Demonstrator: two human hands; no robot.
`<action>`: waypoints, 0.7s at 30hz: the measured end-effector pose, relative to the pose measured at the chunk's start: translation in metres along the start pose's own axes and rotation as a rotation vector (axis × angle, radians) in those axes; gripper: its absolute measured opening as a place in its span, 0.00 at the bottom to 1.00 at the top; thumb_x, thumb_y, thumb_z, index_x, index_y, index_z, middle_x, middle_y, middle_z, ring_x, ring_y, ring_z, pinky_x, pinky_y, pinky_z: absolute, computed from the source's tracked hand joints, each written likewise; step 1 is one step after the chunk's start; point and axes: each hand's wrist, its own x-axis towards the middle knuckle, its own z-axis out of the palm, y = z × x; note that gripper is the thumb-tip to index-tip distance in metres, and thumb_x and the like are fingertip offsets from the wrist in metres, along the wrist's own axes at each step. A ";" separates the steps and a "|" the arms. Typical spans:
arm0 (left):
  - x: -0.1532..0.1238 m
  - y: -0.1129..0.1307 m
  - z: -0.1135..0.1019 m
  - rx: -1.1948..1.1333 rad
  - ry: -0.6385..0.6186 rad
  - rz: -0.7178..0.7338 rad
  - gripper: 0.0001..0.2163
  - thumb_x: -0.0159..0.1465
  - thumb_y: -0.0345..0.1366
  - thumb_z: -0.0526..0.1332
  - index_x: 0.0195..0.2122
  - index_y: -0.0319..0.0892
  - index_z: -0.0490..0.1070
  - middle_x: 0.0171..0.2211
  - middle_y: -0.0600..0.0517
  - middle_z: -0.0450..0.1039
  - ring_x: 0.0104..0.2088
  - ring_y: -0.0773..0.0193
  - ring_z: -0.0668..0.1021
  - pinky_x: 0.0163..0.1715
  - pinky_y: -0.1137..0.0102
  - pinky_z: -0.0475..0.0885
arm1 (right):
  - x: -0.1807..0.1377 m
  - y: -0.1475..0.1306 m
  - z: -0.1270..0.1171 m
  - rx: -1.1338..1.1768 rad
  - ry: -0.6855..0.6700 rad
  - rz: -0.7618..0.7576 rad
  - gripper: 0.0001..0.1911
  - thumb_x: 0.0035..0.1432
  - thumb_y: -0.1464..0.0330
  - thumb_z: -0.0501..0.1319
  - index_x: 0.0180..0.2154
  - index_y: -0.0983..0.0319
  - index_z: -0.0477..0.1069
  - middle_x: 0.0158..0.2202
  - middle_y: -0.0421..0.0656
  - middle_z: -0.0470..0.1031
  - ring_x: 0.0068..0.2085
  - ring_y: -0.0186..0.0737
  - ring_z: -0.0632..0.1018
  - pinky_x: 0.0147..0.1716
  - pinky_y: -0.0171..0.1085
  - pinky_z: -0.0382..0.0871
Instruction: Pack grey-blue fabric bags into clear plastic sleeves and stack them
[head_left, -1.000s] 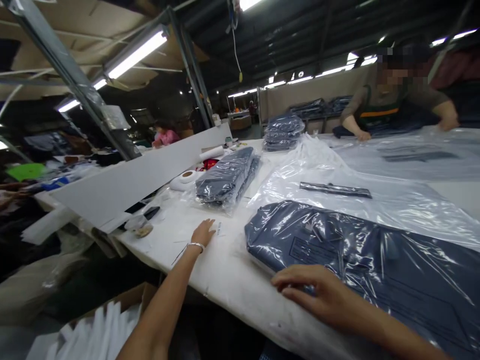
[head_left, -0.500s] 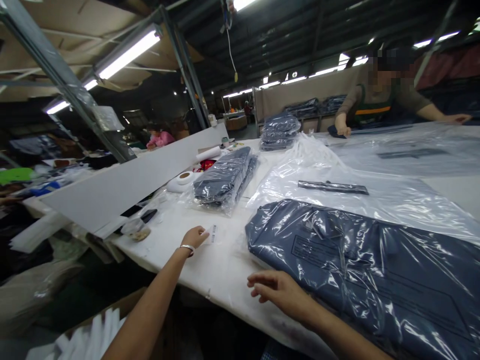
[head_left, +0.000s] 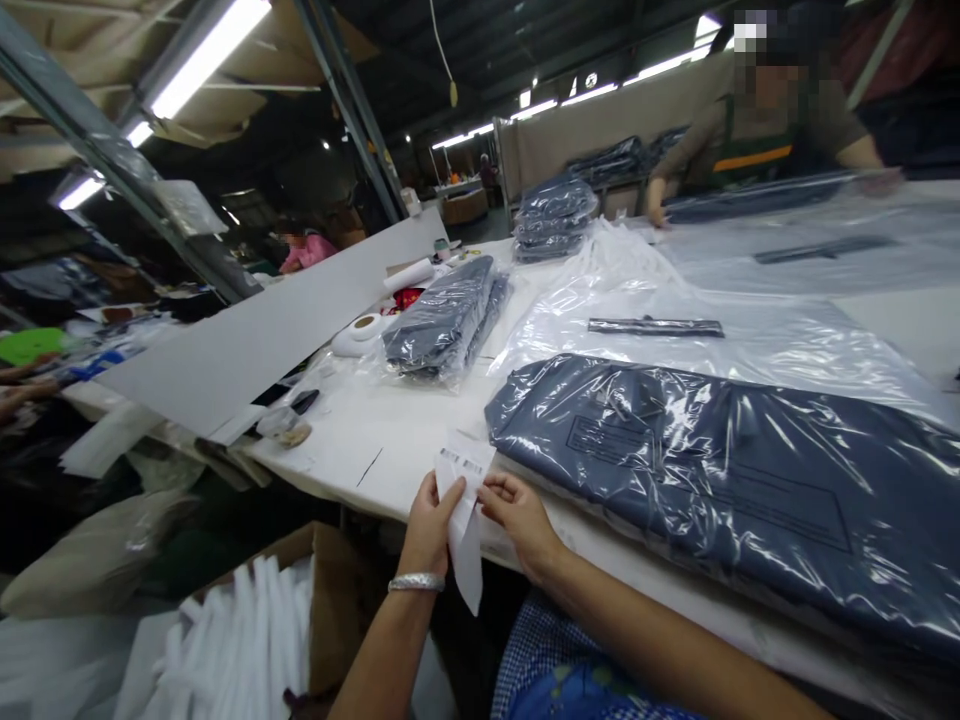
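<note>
1. One white barcode strip (head_left: 465, 535) is held at the worktop's (head_left: 330, 460) near edge, just L of the bagged dark garment (head_left: 712, 470).
2. L hand (head_left: 429, 525): nearly closed on strip, thumb in front, fingers behind, prob. to steady it.
3. R hand (head_left: 521, 520): fingers curled, tips at strip's R edge; grip or touch, can't tell.
4. Codes face up, prob. for visibility; lower end hangs b/c unsupported.

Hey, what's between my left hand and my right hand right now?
A white slip with barcode-like marks, gripped by your left hand, with your right hand at its edge. That shows in the head view.
</note>
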 end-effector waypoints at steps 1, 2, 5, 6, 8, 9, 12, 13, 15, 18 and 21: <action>-0.007 -0.002 0.004 -0.062 0.014 -0.032 0.25 0.54 0.47 0.68 0.49 0.41 0.67 0.47 0.43 0.76 0.43 0.55 0.79 0.46 0.62 0.74 | -0.003 -0.001 -0.003 0.015 -0.002 0.012 0.23 0.42 0.57 0.73 0.36 0.63 0.72 0.34 0.41 0.77 0.36 0.35 0.75 0.41 0.35 0.68; -0.013 -0.003 0.006 -0.112 0.021 -0.056 0.25 0.54 0.46 0.69 0.49 0.40 0.67 0.47 0.42 0.76 0.44 0.54 0.79 0.47 0.61 0.73 | -0.007 -0.003 -0.005 0.025 -0.009 0.023 0.22 0.42 0.57 0.73 0.36 0.63 0.72 0.34 0.41 0.76 0.36 0.35 0.75 0.41 0.35 0.68; -0.026 -0.004 0.008 -0.107 0.048 -0.022 0.30 0.55 0.45 0.69 0.57 0.42 0.63 0.52 0.41 0.73 0.49 0.52 0.77 0.50 0.59 0.72 | -0.015 -0.006 -0.011 0.001 -0.004 0.025 0.20 0.44 0.57 0.72 0.35 0.63 0.73 0.33 0.40 0.76 0.35 0.34 0.74 0.40 0.35 0.67; -0.029 -0.003 0.006 -0.040 0.103 0.040 0.33 0.55 0.44 0.68 0.60 0.45 0.59 0.54 0.42 0.71 0.53 0.52 0.75 0.52 0.58 0.71 | -0.017 -0.007 -0.012 -0.022 0.008 0.014 0.20 0.44 0.58 0.72 0.34 0.63 0.73 0.33 0.40 0.76 0.35 0.34 0.74 0.40 0.34 0.67; -0.035 -0.001 0.001 0.202 0.269 0.259 0.35 0.56 0.43 0.68 0.64 0.49 0.56 0.57 0.44 0.68 0.58 0.52 0.70 0.56 0.57 0.67 | -0.020 -0.007 -0.013 -0.070 0.024 -0.026 0.18 0.46 0.58 0.71 0.35 0.63 0.73 0.33 0.40 0.75 0.35 0.35 0.74 0.39 0.35 0.67; -0.038 0.000 -0.001 0.362 0.323 0.393 0.32 0.57 0.42 0.68 0.62 0.51 0.59 0.57 0.45 0.68 0.59 0.52 0.69 0.58 0.56 0.65 | -0.021 -0.007 -0.014 -0.092 0.021 -0.051 0.18 0.47 0.58 0.70 0.35 0.63 0.73 0.32 0.40 0.75 0.35 0.35 0.73 0.38 0.35 0.67; -0.046 0.006 -0.003 0.757 0.216 0.684 0.14 0.61 0.39 0.65 0.49 0.52 0.75 0.49 0.49 0.75 0.53 0.54 0.73 0.58 0.57 0.64 | -0.023 -0.006 -0.016 -0.154 -0.023 -0.135 0.16 0.50 0.59 0.69 0.35 0.63 0.74 0.32 0.40 0.75 0.34 0.35 0.74 0.39 0.36 0.68; -0.048 0.008 -0.002 0.822 0.149 0.709 0.10 0.62 0.39 0.63 0.45 0.53 0.77 0.46 0.50 0.77 0.50 0.55 0.74 0.56 0.58 0.66 | -0.023 -0.005 -0.016 -0.172 -0.045 -0.163 0.15 0.51 0.59 0.69 0.35 0.63 0.75 0.32 0.41 0.76 0.35 0.36 0.74 0.40 0.37 0.69; -0.051 0.011 0.001 0.887 0.088 0.701 0.09 0.63 0.39 0.62 0.44 0.52 0.78 0.43 0.50 0.78 0.47 0.55 0.76 0.52 0.59 0.69 | -0.025 -0.005 -0.018 -0.212 -0.084 -0.210 0.14 0.53 0.59 0.67 0.36 0.63 0.76 0.35 0.43 0.77 0.38 0.39 0.76 0.44 0.39 0.69; -0.051 0.011 0.002 0.944 0.073 0.694 0.10 0.64 0.40 0.61 0.44 0.51 0.78 0.43 0.50 0.78 0.46 0.56 0.76 0.50 0.61 0.70 | -0.028 -0.006 -0.021 -0.282 -0.105 -0.248 0.13 0.55 0.60 0.65 0.37 0.63 0.78 0.38 0.45 0.79 0.41 0.43 0.77 0.47 0.41 0.69; -0.052 0.009 0.000 1.004 0.045 0.732 0.10 0.64 0.40 0.60 0.45 0.50 0.77 0.43 0.50 0.79 0.45 0.57 0.77 0.49 0.64 0.70 | -0.030 -0.006 -0.025 -0.345 -0.082 -0.275 0.12 0.55 0.61 0.65 0.37 0.62 0.79 0.38 0.45 0.80 0.42 0.44 0.78 0.48 0.42 0.70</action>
